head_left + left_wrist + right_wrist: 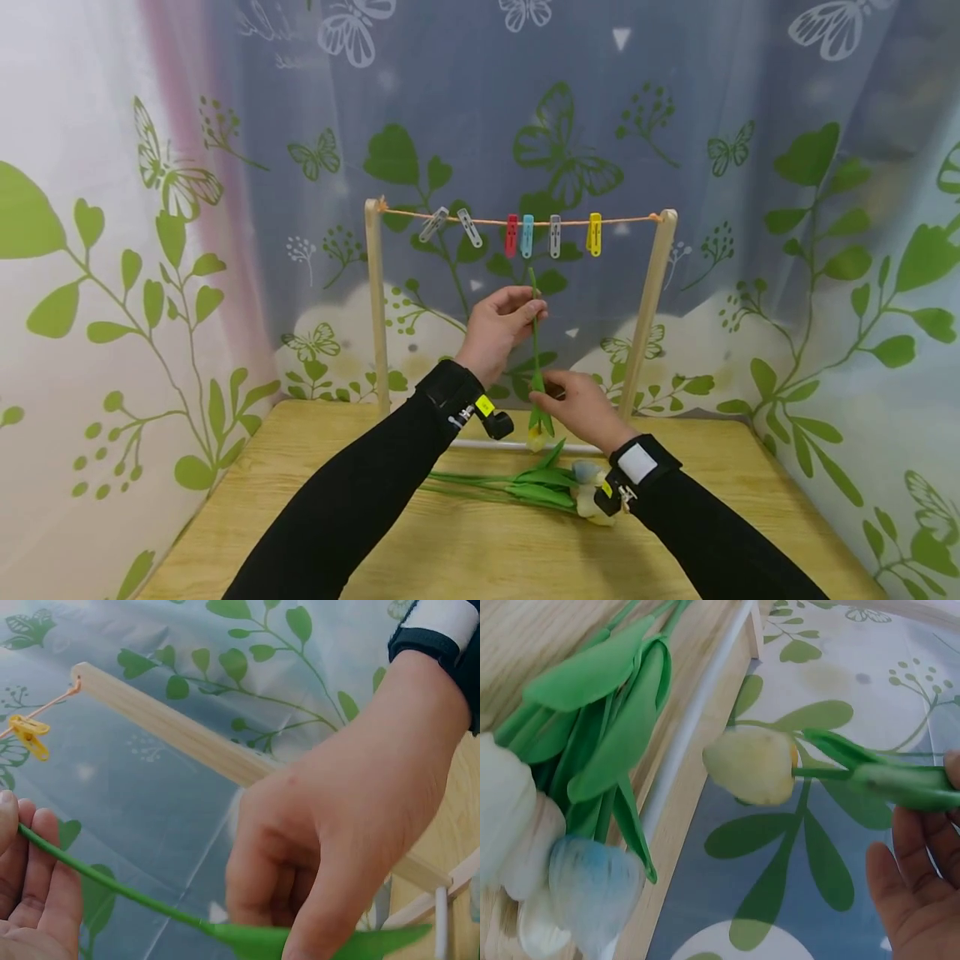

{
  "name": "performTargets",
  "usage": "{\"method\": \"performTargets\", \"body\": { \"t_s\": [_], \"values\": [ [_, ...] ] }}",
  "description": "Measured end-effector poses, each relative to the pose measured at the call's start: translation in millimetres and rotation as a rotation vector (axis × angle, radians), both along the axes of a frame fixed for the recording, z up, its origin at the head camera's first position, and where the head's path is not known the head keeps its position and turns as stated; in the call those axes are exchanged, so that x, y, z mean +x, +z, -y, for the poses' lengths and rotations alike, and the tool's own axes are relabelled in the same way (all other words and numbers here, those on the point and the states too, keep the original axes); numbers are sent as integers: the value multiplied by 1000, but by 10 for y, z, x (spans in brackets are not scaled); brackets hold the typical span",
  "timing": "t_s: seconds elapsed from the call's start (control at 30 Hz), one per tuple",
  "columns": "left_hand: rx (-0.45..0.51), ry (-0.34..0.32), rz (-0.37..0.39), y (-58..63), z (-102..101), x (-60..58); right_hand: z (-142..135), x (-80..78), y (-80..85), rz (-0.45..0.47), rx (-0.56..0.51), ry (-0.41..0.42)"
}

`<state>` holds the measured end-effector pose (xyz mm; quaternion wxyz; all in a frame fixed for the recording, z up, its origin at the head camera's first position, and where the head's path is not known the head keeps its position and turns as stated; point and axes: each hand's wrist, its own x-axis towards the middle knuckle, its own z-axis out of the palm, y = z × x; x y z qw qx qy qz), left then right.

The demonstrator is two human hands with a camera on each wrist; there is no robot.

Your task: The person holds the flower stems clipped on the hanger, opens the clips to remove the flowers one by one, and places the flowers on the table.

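Observation:
A yellowish-white artificial tulip (751, 765) hangs head down in front of a wooden frame. Near the top of its green stem, my left hand (501, 327) pinches it between thumb and fingers, just below the clothespins. Lower down, my right hand (588, 406) grips the same flower at its leaves (251, 941), above the bloom. On the orange string (491, 222) hang a red clothespin (512, 236), a blue clothespin (527, 237), a yellow clothespin (595, 234) and several grey ones. The stem's tip ends just under the blue clothespin in the head view.
More artificial tulips (596, 889), white and pale blue, lie on the wooden table (465, 550) below my hands. The frame's posts (649, 312) stand at either side, with a white rod (487, 445) along the base. A patterned curtain (450, 75) hangs behind.

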<state>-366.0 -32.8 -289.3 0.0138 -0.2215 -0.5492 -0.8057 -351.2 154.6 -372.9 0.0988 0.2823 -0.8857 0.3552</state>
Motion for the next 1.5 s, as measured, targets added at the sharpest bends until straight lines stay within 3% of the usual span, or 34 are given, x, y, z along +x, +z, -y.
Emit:
{"method": "performTargets", "body": {
  "t_s": [0.1,0.33,0.63,0.87,1.17,1.4,1.5],
  "values": [
    [-29,7,-7,53,50,47,-47,0,17,-23,10,-38],
    [-27,27,-34,0,142,-54,-148,-1,35,-82,39,-81],
    [-83,95,-52,-4,353,-53,-236,42,135,-96,13,-173],
    [-146,128,-76,-36,624,-77,-292,52,238,-226,69,-184],
    [-226,97,-107,-166,911,-57,-345,40,437,-447,185,-201],
    [-302,129,-117,-202,1016,-21,-340,56,558,-543,205,-206],
    [-393,187,-146,-200,1039,-7,-339,63,587,-565,203,-218]
  ]
}}
